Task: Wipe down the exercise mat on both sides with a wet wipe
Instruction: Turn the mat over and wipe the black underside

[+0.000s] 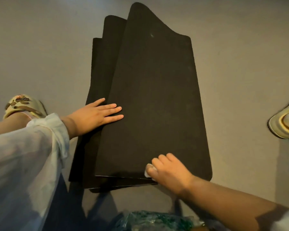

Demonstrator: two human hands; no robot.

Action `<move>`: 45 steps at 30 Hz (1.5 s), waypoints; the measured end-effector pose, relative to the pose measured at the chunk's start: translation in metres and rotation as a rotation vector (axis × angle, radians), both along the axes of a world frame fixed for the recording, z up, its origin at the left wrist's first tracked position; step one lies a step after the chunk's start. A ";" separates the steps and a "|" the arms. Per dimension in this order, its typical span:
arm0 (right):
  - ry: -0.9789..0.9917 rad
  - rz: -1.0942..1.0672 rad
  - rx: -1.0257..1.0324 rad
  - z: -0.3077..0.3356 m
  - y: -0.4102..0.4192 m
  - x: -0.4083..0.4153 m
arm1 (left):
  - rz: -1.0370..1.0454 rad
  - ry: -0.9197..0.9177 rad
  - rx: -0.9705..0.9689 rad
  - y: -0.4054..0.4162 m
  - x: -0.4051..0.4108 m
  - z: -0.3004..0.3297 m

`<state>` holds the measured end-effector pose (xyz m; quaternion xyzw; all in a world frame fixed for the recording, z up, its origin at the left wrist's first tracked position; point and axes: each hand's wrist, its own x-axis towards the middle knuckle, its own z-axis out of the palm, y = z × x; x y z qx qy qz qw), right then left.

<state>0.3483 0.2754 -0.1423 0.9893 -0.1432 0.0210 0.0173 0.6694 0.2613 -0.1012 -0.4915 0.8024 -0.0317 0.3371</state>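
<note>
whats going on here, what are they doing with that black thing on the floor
A person is wiping a black exercise mat that lies folded in layers on the floor. The left hand rests flat on the mat near its left edge. The right hand grips a white wet wipe at the near edge of the top layer. A slippered foot stands on each side of the mat.

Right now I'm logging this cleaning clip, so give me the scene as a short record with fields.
surface: grey floor
mat: black exercise mat, folded in layers, far corner curled up
left hand: left hand flat on the mat's left side, fingers straight
right hand: right hand holds white wet wipe at the mat's near edge
footwear: sandal at left, another at right
</note>
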 end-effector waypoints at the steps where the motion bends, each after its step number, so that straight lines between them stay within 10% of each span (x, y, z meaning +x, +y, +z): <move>1: 0.011 0.020 -0.038 0.001 -0.013 -0.015 | -0.012 0.023 -0.028 -0.002 -0.010 0.000; 10: 0.556 -0.715 -0.249 0.050 -0.168 -0.126 | 0.072 0.200 -0.244 -0.088 -0.176 -0.005; 20: -0.062 -0.806 0.260 0.059 -0.161 -0.025 | 0.061 0.632 -0.143 -0.114 -0.139 0.018; 26: 0.045 -0.850 0.161 0.048 -0.152 0.032 | 0.256 0.241 -0.339 -0.154 -0.084 0.027; 40: 0.054 -0.624 -0.063 0.056 -0.116 0.042 | -0.042 0.152 -0.418 -0.144 -0.021 0.040; 45: 0.228 -0.773 0.154 0.022 -0.087 0.068 | 0.149 0.018 -0.274 -0.112 -0.013 0.005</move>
